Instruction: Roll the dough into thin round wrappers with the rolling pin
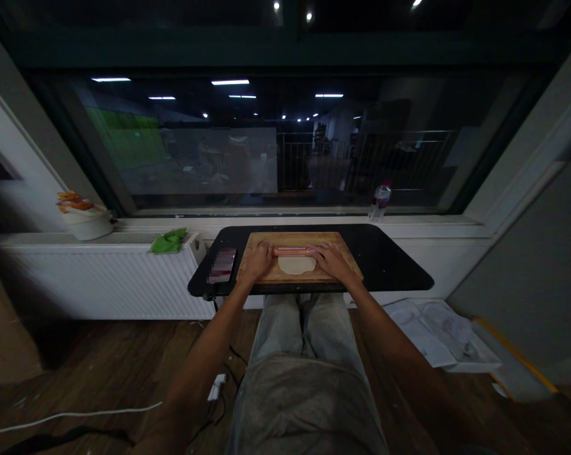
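A wooden cutting board (342,246) lies on a small black table (390,259) below a window. On the board is a flat round of pale dough (297,265). A thin reddish rolling pin (292,251) lies across the dough's far edge. My left hand (258,259) rests palm down on the pin's left end, fingers flat. My right hand (328,258) rests the same way on its right end.
A blurred flat object (222,265) lies on the table left of the board. A water bottle (379,202) stands on the sill. On the radiator to the left lie a green cloth (169,242) and a white bowl (89,221). Papers (432,332) lie on the floor to the right.
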`<act>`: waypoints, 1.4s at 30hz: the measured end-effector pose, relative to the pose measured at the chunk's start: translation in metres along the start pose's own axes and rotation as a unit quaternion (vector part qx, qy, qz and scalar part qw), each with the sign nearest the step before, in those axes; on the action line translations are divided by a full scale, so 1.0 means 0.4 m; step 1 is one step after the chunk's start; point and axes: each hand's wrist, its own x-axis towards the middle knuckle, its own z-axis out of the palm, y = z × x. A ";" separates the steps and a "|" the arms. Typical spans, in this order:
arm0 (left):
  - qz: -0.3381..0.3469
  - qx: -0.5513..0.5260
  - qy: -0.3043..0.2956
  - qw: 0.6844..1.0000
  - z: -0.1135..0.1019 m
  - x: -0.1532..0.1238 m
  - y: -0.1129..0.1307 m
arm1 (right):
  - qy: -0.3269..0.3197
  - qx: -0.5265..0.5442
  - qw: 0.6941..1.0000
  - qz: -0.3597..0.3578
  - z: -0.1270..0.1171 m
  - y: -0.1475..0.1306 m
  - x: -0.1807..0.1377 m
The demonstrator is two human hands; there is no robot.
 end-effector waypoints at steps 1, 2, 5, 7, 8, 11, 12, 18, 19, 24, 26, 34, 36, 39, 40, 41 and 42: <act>0.012 0.034 -0.002 0.999 0.002 -0.002 0.001 | 0.003 0.011 1.000 -0.008 0.001 0.003 0.001; 0.028 0.065 -0.004 0.997 0.004 -0.005 -0.001 | 0.007 0.024 1.000 -0.015 0.003 0.006 0.001; 0.081 0.117 -0.027 0.989 0.007 -0.010 -0.013 | 0.024 0.051 0.998 -0.024 0.006 0.010 0.000; 0.101 0.129 -0.042 0.986 0.007 -0.011 -0.023 | 0.036 0.058 0.997 -0.025 0.007 0.008 -0.006; 0.106 0.129 -0.046 0.985 0.008 -0.011 -0.026 | 0.041 0.059 0.997 -0.026 0.006 0.005 -0.009; 0.097 0.106 -0.029 0.989 0.009 -0.013 -0.028 | 0.056 0.055 0.997 -0.025 0.002 -0.007 -0.020; 0.090 0.095 -0.019 0.991 0.009 -0.014 -0.027 | 0.060 0.052 0.997 -0.022 0.001 -0.013 -0.024; 0.073 0.086 0.006 0.994 0.005 -0.024 -0.022 | 0.084 0.033 0.996 -0.007 -0.004 -0.049 -0.045; 0.073 0.091 0.004 0.993 0.003 -0.026 -0.021 | 0.087 0.029 0.996 -0.005 -0.004 -0.054 -0.048; 0.074 0.087 0.004 0.993 -0.006 -0.045 -0.015 | 0.097 0.000 0.995 0.018 -0.004 -0.069 -0.060; 0.071 0.078 0.007 0.994 -0.011 -0.058 -0.012 | 0.102 -0.016 0.994 0.034 -0.003 -0.079 -0.064; 0.067 0.045 0.009 0.997 -0.043 -0.105 0.001 | 0.102 -0.075 0.990 0.061 0.005 -0.130 -0.090; 0.073 0.034 0.015 0.997 -0.045 -0.113 0.003 | 0.102 -0.073 0.990 0.059 0.000 -0.134 -0.094; 0.084 0.025 0.027 0.996 -0.043 -0.125 0.005 | 0.096 -0.061 0.992 0.048 -0.014 -0.135 -0.100; 0.088 0.024 0.032 0.995 -0.043 -0.130 0.004 | 0.093 -0.057 0.993 0.046 -0.020 -0.135 -0.102; 0.091 0.024 0.037 0.995 -0.043 -0.134 0.004 | 0.089 -0.052 0.994 0.045 -0.026 -0.135 -0.103; 0.095 0.023 0.041 0.994 -0.043 -0.139 0.003 | 0.086 -0.047 0.994 0.045 -0.032 -0.136 -0.105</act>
